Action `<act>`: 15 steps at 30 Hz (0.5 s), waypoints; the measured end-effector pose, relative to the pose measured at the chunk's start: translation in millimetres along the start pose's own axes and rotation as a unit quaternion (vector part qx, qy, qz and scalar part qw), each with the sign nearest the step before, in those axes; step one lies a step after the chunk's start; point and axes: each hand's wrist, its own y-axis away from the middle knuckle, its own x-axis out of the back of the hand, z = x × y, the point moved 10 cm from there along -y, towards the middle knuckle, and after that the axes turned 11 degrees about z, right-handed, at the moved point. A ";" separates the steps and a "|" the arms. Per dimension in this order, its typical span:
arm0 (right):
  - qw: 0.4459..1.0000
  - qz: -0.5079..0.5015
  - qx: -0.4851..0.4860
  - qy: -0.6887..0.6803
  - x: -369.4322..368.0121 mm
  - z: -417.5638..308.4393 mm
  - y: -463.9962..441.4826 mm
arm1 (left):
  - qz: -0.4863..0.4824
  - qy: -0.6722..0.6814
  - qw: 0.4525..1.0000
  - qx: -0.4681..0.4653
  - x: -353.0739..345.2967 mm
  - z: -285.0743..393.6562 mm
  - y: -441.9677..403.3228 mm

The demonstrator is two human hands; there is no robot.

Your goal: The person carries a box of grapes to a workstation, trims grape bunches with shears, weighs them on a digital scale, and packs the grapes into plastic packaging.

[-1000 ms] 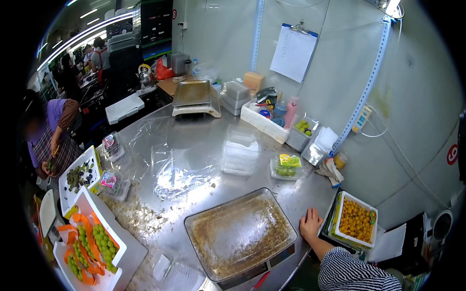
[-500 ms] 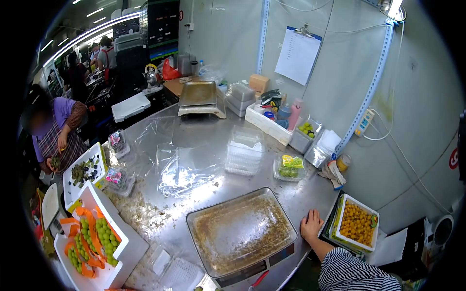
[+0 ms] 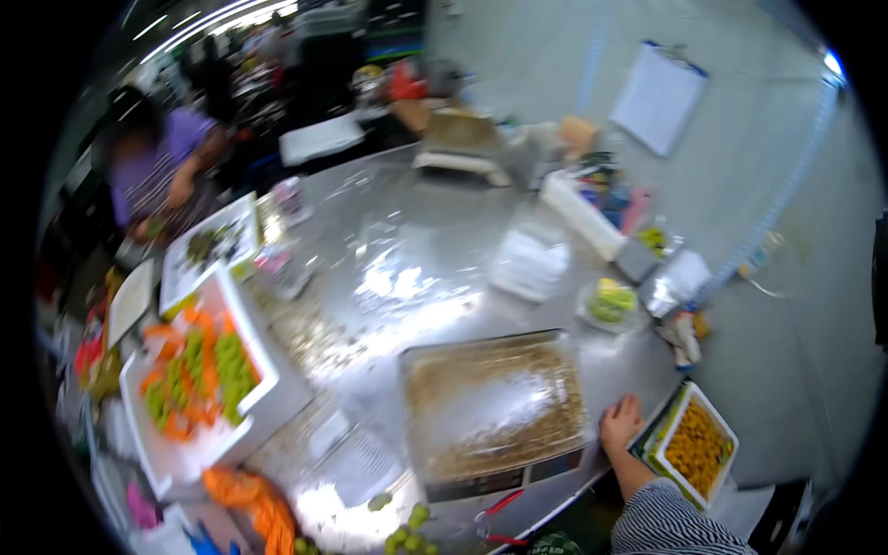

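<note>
My right hand (image 3: 622,423) rests on the right edge of the metal table, fingers together and somewhat blurred; whether it holds anything does not show. Left of it lies the stained metal tray (image 3: 499,402) of a scale. To its right is a white box of small orange fruits (image 3: 697,449). My left hand is out of the frame. At the bottom edge lie loose green grapes (image 3: 407,538) and red-handled scissors (image 3: 504,504). An open clear container (image 3: 363,470) sits left of the tray.
A foam box (image 3: 277,393) with green grapes and orange wrapping stands at the left. Behind it, a person (image 3: 162,176) sits by a white tray (image 3: 208,250). Stacked clear containers (image 3: 530,265), a packed grape box (image 3: 609,305) and a second scale (image 3: 460,148) stand farther back.
The view has swung left and down and is blurred. More of the lower left shows, with orange wrapping, grapes and scissors. My right hand stays on the table edge.
</note>
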 end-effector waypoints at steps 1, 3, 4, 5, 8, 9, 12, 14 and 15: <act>1.000 0.008 -0.002 0.001 -5.6 -2.9 0.6 | -0.039 0.042 0.996 0.064 41.8 27.3 -6.0; 1.000 0.004 -0.011 0.003 -10.0 3.7 -0.4 | -0.010 0.066 0.998 0.021 7.5 41.7 -36.3; 1.000 0.020 0.003 0.018 -20.3 12.6 1.8 | 0.006 0.063 0.998 0.004 -4.5 37.1 -40.9; 1.000 -0.007 -0.010 0.011 -17.7 11.7 1.3 | 0.022 0.061 0.998 -0.013 -18.3 31.8 -40.4; 0.998 -0.045 -0.034 -0.012 -8.9 6.9 0.3 | 0.055 0.088 0.995 -0.009 -30.3 13.1 -38.0; 0.998 -0.044 -0.035 -0.012 -8.7 7.6 0.1 | 0.076 0.100 0.992 -0.009 -42.6 0.2 -31.0; 0.998 -0.046 -0.035 -0.021 -6.8 6.0 1.2 | 0.056 0.543 0.832 0.104 -132.8 -66.8 -31.9; 0.999 -0.031 -0.030 -0.021 -8.8 6.6 2.9 | 0.054 0.618 0.773 0.138 -138.7 -68.8 -24.5; 0.999 -0.022 -0.029 -0.020 -10.2 10.6 1.9 | 0.065 0.613 0.776 0.131 -137.4 -66.8 -25.4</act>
